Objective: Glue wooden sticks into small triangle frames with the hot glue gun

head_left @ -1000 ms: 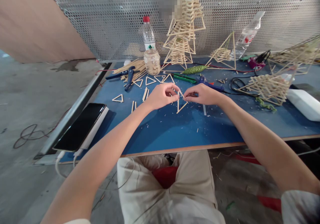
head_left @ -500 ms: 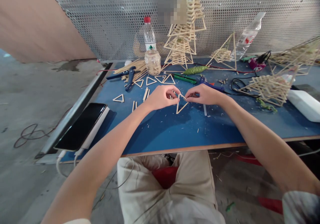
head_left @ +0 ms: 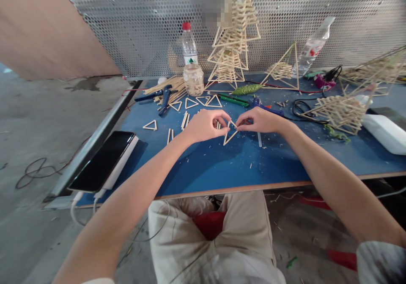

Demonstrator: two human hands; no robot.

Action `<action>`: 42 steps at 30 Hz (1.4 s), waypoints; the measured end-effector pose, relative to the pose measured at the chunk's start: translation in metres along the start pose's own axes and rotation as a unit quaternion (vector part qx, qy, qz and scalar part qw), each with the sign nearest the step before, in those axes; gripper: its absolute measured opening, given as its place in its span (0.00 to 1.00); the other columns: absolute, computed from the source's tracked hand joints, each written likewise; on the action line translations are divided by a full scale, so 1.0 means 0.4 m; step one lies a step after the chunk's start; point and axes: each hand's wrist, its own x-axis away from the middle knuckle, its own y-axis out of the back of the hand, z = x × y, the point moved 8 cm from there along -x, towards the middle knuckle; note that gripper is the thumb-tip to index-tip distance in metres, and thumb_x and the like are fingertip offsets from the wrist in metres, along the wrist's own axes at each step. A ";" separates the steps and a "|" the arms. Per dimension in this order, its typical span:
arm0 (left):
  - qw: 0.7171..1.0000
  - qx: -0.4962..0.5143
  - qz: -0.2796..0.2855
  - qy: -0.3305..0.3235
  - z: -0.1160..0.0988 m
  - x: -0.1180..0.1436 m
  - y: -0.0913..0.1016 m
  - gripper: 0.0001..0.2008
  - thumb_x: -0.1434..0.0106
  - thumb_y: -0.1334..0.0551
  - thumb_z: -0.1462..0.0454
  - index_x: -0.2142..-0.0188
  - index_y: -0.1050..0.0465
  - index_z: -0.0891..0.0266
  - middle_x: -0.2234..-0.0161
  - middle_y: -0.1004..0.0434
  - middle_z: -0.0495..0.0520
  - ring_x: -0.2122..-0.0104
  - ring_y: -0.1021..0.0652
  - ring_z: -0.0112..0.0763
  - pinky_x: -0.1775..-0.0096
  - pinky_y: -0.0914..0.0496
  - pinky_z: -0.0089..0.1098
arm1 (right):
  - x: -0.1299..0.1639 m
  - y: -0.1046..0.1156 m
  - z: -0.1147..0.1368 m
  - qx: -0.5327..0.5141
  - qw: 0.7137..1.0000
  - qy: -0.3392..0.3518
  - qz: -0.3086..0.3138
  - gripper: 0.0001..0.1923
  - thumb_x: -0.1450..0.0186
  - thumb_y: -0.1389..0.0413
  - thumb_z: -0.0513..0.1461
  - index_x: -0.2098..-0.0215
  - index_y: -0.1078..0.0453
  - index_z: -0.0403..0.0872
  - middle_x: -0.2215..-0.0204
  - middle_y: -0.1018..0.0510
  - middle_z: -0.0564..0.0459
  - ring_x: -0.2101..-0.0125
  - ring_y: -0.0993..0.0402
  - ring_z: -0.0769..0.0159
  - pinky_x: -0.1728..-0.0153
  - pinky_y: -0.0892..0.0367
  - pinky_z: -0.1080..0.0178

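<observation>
Over the blue table (head_left: 222,165) my left hand (head_left: 204,125) and my right hand (head_left: 258,120) pinch the top corners of a small wooden stick triangle (head_left: 229,135). Its lower point rests on the table. The fingertips of both hands nearly meet above it. Loose short sticks (head_left: 185,119) lie just left of my left hand. Several finished stick triangles (head_left: 190,102) lie in a row behind my hands, and one more triangle (head_left: 150,125) lies apart to the left.
A phone on a power bank (head_left: 103,159) lies at the left edge. At the back stand a water bottle (head_left: 188,45), a jar (head_left: 193,79), a stick tower (head_left: 233,43), stick pyramids (head_left: 341,110), blue cutters (head_left: 163,96) and a glue gun (head_left: 266,107). A white box (head_left: 383,132) lies right.
My hands have shifted slightly lower and closer together on the triangle; the rest of the table is unchanged.
</observation>
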 end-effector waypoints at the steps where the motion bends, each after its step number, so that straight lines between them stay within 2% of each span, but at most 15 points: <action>1: 1.000 -0.003 -0.001 -0.002 -0.002 0.000 0.002 0.15 0.37 0.29 0.57 0.52 0.15 0.57 0.63 0.09 0.54 0.70 0.20 0.33 0.65 0.31 0.36 | 0.000 0.001 0.000 0.000 1.000 0.000 -0.001 0.15 0.30 0.37 0.51 0.58 0.13 0.51 0.65 0.11 0.51 0.69 0.20 0.60 0.63 0.33 0.58; 11: 0.999 -0.024 -0.001 -0.028 -0.013 0.003 0.008 0.15 0.37 0.29 0.56 0.52 0.12 0.55 0.61 0.08 0.52 0.70 0.18 0.32 0.65 0.30 0.34 | -0.004 -0.007 -0.008 -0.003 1.000 0.001 0.009 0.19 0.29 0.38 0.53 0.55 0.12 0.50 0.60 0.09 0.49 0.62 0.16 0.57 0.58 0.29 0.57; 22: 1.000 -0.014 0.007 -0.024 -0.016 0.006 0.008 0.17 0.36 0.28 0.54 0.50 0.13 0.55 0.59 0.07 0.53 0.68 0.16 0.34 0.59 0.26 0.38 | -0.009 -0.007 -0.011 -0.009 1.000 0.003 0.011 0.18 0.29 0.38 0.53 0.57 0.12 0.50 0.59 0.09 0.49 0.60 0.15 0.55 0.55 0.28 0.56; 26: 0.999 -0.016 0.019 -0.020 -0.016 0.004 0.006 0.19 0.35 0.28 0.53 0.47 0.15 0.56 0.60 0.07 0.53 0.68 0.16 0.34 0.61 0.26 0.37 | -0.009 -0.010 -0.015 -0.011 1.000 0.002 0.013 0.19 0.29 0.38 0.54 0.57 0.12 0.50 0.60 0.09 0.48 0.60 0.15 0.55 0.56 0.29 0.56; 31: 0.999 -0.027 0.014 -0.026 -0.020 0.002 0.009 0.30 0.36 0.27 0.54 0.35 0.21 0.57 0.60 0.07 0.52 0.69 0.17 0.35 0.61 0.26 0.36 | -0.008 -0.010 -0.014 -0.014 1.000 0.002 0.018 0.18 0.28 0.38 0.53 0.57 0.13 0.51 0.59 0.09 0.49 0.60 0.15 0.55 0.55 0.29 0.56; 36: 0.999 -0.024 0.018 -0.033 -0.019 0.003 0.007 0.20 0.34 0.28 0.52 0.45 0.14 0.56 0.60 0.07 0.52 0.69 0.17 0.34 0.61 0.26 0.37 | -0.008 -0.009 -0.012 -0.012 1.000 0.002 0.018 0.18 0.28 0.39 0.53 0.57 0.13 0.50 0.59 0.09 0.48 0.59 0.15 0.55 0.55 0.29 0.57; 42: 0.999 -0.025 0.016 -0.036 -0.018 0.004 0.010 0.19 0.33 0.30 0.52 0.47 0.13 0.55 0.60 0.07 0.53 0.68 0.15 0.36 0.59 0.24 0.38 | -0.007 -0.005 -0.019 -0.008 1.000 0.002 0.017 0.18 0.29 0.38 0.52 0.56 0.14 0.50 0.57 0.10 0.47 0.58 0.16 0.54 0.54 0.29 0.56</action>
